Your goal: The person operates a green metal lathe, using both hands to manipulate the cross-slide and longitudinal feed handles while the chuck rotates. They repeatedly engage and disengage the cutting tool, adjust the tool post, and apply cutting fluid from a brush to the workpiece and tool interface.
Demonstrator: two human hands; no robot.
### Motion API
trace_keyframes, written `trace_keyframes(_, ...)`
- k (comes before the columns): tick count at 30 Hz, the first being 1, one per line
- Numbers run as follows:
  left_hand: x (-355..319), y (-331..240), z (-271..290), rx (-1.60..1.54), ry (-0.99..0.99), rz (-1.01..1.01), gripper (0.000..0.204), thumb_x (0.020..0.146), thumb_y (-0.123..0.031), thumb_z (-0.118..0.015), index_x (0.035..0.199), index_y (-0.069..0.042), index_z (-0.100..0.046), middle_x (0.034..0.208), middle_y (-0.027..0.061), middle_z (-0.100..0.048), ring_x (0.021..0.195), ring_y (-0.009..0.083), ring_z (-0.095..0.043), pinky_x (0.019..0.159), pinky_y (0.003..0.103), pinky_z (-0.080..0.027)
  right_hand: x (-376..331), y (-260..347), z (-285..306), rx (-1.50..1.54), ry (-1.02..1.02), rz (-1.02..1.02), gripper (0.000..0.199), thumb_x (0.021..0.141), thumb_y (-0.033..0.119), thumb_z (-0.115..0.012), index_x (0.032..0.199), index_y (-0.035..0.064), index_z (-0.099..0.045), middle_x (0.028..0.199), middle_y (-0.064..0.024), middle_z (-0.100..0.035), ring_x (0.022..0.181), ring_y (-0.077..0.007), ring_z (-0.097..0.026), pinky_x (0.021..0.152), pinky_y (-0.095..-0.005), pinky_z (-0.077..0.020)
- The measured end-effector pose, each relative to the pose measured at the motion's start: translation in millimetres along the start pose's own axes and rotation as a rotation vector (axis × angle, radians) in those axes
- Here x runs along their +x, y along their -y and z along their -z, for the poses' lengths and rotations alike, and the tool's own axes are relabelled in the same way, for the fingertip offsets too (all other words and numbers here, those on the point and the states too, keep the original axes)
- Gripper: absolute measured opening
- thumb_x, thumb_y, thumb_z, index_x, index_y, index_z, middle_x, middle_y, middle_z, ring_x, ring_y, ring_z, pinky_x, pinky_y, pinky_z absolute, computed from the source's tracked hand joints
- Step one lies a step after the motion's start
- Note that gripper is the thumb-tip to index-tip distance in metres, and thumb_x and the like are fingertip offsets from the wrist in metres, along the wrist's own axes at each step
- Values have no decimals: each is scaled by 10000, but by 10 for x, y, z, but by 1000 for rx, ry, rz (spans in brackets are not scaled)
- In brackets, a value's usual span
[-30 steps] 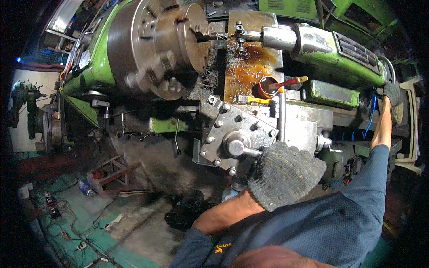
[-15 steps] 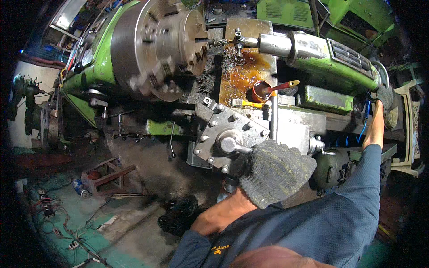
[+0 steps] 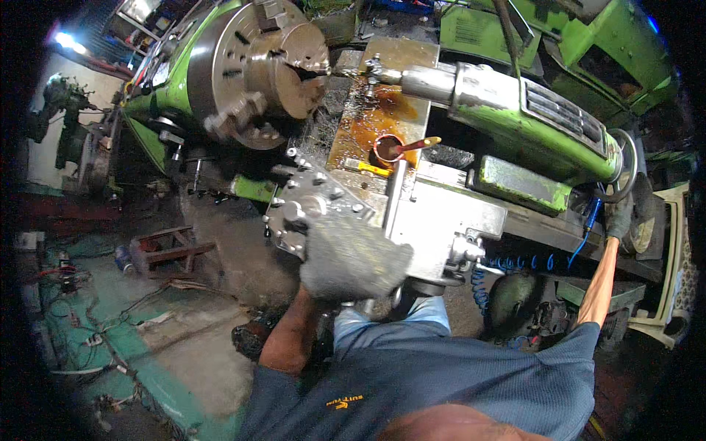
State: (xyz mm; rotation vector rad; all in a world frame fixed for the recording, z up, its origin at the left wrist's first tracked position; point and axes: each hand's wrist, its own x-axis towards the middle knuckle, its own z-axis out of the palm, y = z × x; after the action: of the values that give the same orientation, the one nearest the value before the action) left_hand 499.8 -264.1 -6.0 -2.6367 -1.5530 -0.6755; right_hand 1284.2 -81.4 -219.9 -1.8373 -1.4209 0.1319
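A green lathe [image 3: 158, 103] is being tended by a person in grey knitted gloves, both arms being held apart. The left hand [image 3: 357, 257] is being held over the near side of a silver, bolt-ringed tool post [image 3: 315, 192], just beside its round hub. Its fingers are being hidden by the blurred glove, so whether they are closed on anything cannot be told. The tool post is being seen below and to the right of the large chuck [image 3: 283, 73], whose outer parts are being blurred by rotation. The right hand [image 3: 618, 220] is being held out at full reach, at the lower rim of a handwheel [image 3: 627, 162] on the far right end of the tailstock [image 3: 529, 121]; whether the rim is being gripped cannot be told. Between chuck and tailstock, a metal plate [image 3: 423, 55] is being stained by brown fluid. A red pot [image 3: 378, 151] is being supported near its front edge, a red-handled brush [image 3: 421, 144] being held inside it, while a yellow-handled brush [image 3: 373, 169] is being seen lying just beside.
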Motion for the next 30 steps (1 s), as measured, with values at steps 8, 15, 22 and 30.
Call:
trace_keyframes(8, 38, -178, -4, 33, -77, 148, 245, 756, -158, -753, 974, -49, -728, 828, 127, -673, 764, 369, -617, 685, 471, -459, -463, -898, -965, -551, 250, -135, 601, 819, 350, -768, 1304, 57, -570, 1122, -188, -699, 927, -335, -643, 838, -434, -500)
trace_keyframes(15, 65, -316, -33, 129, -149, 143, 212, 766, -156, -750, 955, -61, -737, 828, 131, -670, 753, 356, -617, 688, 456, -464, -951, -338, -231, 436, -125, -572, 484, 875, 380, -737, 1033, -76, -704, 875, -42, -656, 790, -205, -557, 731, -384, -466)
trace_keyframes(22, 8, -290, -55, 210, -244, 120, 290, 769, -226, -747, 572, -103, -573, 582, 77, -550, 580, 309, -554, 558, 434, -402, -1530, 1741, 687, 475, 102, 109, 449, 926, -13, -645, 1363, -52, -550, 1252, -106, -657, 1135, -217, -627, 1044, -352, -451)
trace_keyframes(30, 82, -233, -115, 55, -380, 107, 255, 782, -320, -706, 625, -120, -683, 604, 84, -630, 544, 300, -585, 532, 436, -437, -884, 4422, -772, 133, 721, 502, 547, 793, 194, -702, 1316, 88, -584, 1124, -210, -689, 1057, -342, -666, 908, -420, -513)
